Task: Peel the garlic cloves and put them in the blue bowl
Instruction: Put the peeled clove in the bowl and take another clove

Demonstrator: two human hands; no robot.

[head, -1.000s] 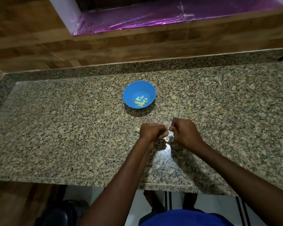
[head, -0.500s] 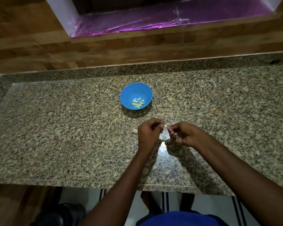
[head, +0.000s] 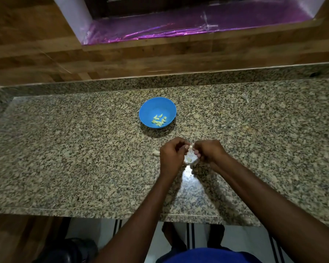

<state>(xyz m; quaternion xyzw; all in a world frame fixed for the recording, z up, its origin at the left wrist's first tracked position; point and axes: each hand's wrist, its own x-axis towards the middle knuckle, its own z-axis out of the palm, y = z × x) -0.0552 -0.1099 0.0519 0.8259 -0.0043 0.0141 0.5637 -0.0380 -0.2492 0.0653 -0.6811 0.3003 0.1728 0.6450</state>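
A blue bowl (head: 157, 107) stands on the granite counter (head: 65, 149) with several peeled garlic cloves (head: 159, 119) lying in it. Just in front of the bowl my left hand (head: 172, 156) and my right hand (head: 208, 151) are close together, fingers curled, both pinching a small garlic clove (head: 191, 146) between their fingertips. Pale garlic pieces and skin (head: 188, 160) lie on the counter under my hands. One loose clove (head: 156, 152) rests just left of my left hand.
A scrap of garlic skin (head: 245, 97) lies at the back right of the counter. A wooden wall (head: 46, 59) rises behind the counter, with a shiny purple sheet (head: 179, 29) on the ledge above. The counter's front edge (head: 84, 211) runs below my forearms.
My hands have stayed together in front of the bowl, their fingers working the clove between them. The camera view shifted a little.
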